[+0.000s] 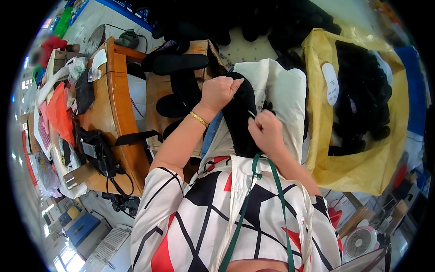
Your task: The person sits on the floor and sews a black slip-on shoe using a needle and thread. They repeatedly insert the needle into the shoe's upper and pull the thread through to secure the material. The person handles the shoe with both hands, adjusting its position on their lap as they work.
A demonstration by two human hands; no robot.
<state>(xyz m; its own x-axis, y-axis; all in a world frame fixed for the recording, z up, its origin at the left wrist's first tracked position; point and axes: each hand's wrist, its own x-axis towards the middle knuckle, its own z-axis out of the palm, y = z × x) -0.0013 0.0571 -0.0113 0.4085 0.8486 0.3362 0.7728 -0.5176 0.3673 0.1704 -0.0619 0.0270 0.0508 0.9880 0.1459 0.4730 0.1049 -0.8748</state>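
A long black shoe (240, 122), sole-shaped, lies lengthwise over my lap on white cloth (290, 95). My left hand (220, 93), with a gold bracelet at the wrist, is closed on the shoe's far end, thumb on top. Beside the shoe's right edge, my right hand (267, 131) is closed in a pinch. A thin, pale tip sticks out of its fingers towards the shoe; the rest of that tool is hidden in the fist. Left of my lap, a flat black shoe (180, 65) rests with several others on a cardboard box (156, 88).
To the right stands a yellow bag (358, 170) filled with black shoes, a white sole-shaped card (330, 84) on its rim. A wooden table (104, 131) with a black bag (97, 152) is at left. More black shoes (299, 22) are heaped ahead. A fan (360, 242) stands behind right.
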